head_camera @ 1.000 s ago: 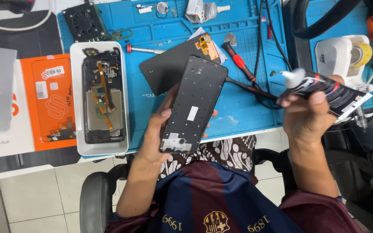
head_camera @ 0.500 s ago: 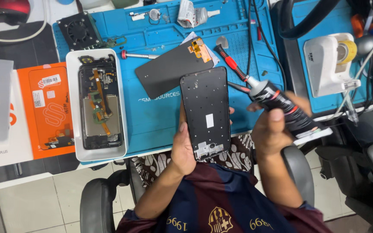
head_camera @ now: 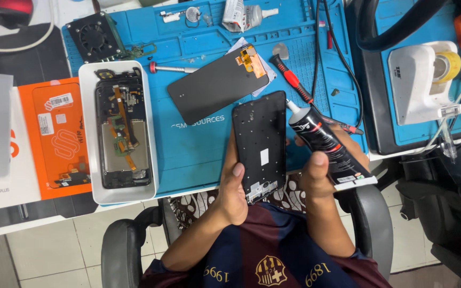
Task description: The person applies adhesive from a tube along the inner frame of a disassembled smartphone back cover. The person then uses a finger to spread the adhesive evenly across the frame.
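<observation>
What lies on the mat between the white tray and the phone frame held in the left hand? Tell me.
In the head view, only bare blue mat lies between the white tray and the phone frame; the loose black screen panel sits farther up.

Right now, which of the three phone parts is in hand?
The black phone frame, held by the left hand. The display panel lies on the blue mat; the opened phone body sits in the white tray.

We see the white rectangular plastic tray point(head_camera: 89, 133) left of the blue rubber work mat's point(head_camera: 204, 154) middle, the black flat glass screen panel point(head_camera: 214, 85) lying on the mat just right of it.
</observation>
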